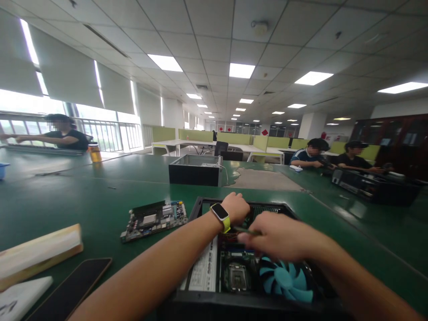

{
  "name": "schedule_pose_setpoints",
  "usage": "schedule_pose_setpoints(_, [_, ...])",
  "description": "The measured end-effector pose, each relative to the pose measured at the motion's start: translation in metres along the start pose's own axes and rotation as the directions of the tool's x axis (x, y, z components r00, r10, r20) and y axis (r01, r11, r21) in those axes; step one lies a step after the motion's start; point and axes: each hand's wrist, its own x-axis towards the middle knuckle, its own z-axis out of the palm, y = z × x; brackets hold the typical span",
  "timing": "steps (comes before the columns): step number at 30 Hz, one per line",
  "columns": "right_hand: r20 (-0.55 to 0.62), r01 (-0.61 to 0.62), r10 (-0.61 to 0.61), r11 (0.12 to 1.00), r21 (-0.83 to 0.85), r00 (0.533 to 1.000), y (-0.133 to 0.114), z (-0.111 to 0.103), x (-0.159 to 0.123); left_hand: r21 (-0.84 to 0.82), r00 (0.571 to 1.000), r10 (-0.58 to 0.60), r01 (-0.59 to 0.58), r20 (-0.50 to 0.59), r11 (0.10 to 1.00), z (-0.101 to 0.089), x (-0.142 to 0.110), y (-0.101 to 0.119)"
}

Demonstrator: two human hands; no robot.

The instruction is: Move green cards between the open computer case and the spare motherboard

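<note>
An open black computer case (pixel 200 295) lies in front of me. Inside it are a motherboard with a bare CPU socket (pixel 237 275), a blue cooling fan (pixel 284 277) and a white-labelled power supply (pixel 204 269). My left hand (pixel 236 207), with a yellow-strapped watch (pixel 220 214) on its wrist, reaches over the case's far part; its fingertips are hidden. Blurred by motion, my right hand (pixel 276 234) is above the motherboard and fan. Between its thumb and fingers is a thin dark green strip (pixel 246 230), too blurred to name.
A loose motherboard (pixel 155 218) lies left of the case on the green table (pixel 140 174). A phone (pixel 72 290) and a long cream box (pixel 40 254) are nearer me. Another open case (pixel 195 174) stands beyond. Several people sit around, one by a dark case (pixel 374 187).
</note>
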Motion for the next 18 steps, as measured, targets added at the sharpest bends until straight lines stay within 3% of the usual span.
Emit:
schedule_pose_setpoints(2, [-0.009, -0.121, 0.121, 0.981, -0.153, 0.993, 0.037, -0.021, 0.018, 0.022, 1.0, 0.007, -0.007, -0.015, 1.0, -0.003, -0.008, 0.003])
schedule_pose_setpoints(3, [-0.001, -0.147, 0.151, 0.965, -0.216, 0.989, 0.055, -0.022, 0.03, -0.011, 1.0, 0.008, -0.008, 0.028, 1.0, -0.005, -0.011, 0.004])
schedule_pose_setpoints(5, [0.008, -0.16, 0.17, 0.941, -0.299, 0.985, 0.082, -0.01, 0.055, -0.105, 0.972, 0.053, -0.03, 0.228, 0.994, -0.007, -0.015, 0.006])
schedule_pose_setpoints(8, [0.087, -0.108, 0.146, 0.932, -0.346, 0.985, 0.103, 0.025, 0.082, -0.152, 0.823, 0.186, -0.122, 0.536, 0.981, 0.0, -0.013, 0.012])
schedule_pose_setpoints(10, [0.173, -0.051, 0.125, 0.923, -0.381, 0.977, 0.106, 0.047, 0.091, -0.114, 0.747, 0.211, -0.179, 0.63, 0.977, 0.011, -0.007, 0.016])
schedule_pose_setpoints(12, [0.202, -0.002, 0.104, 0.893, -0.451, 0.974, 0.104, 0.062, 0.094, -0.115, 0.716, 0.234, -0.211, 0.658, 0.971, 0.024, -0.002, 0.019])
schedule_pose_setpoints(15, [0.167, 0.044, 0.058, 0.835, -0.549, 0.984, 0.1, 0.071, 0.094, -0.185, 0.736, 0.244, -0.162, 0.631, 0.969, 0.045, 0.003, 0.018])
schedule_pose_setpoints(18, [0.141, 0.058, 0.027, 0.822, -0.566, 0.99, 0.099, 0.07, 0.092, -0.25, 0.827, 0.195, -0.068, 0.527, 0.966, 0.063, 0.005, 0.014])
